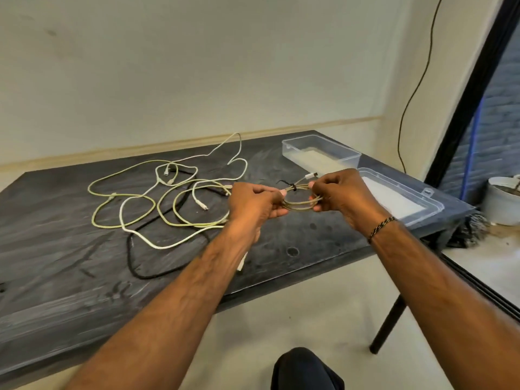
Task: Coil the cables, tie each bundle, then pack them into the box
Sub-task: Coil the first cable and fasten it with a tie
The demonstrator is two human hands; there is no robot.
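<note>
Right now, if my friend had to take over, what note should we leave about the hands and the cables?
Both hands, left hand and right hand, grip one small coiled tan cable, a black tie already round it.
Clear plastic box is on the dark table under the right hand; its clear lid lies behind.
Loose yellow-green cables, a white cable and a black cable sprawl to the left.
Left: pack this bundle, then coil, tie and pack the rest.

No text, label, brand, number or sign can be read anywhere in the picture. The clear plastic box (320,152) in the upper right of the frame and its lid (399,197) beside it show no readable print, and the dark table (70,220) carries only pale scuffs, not letters.
</note>
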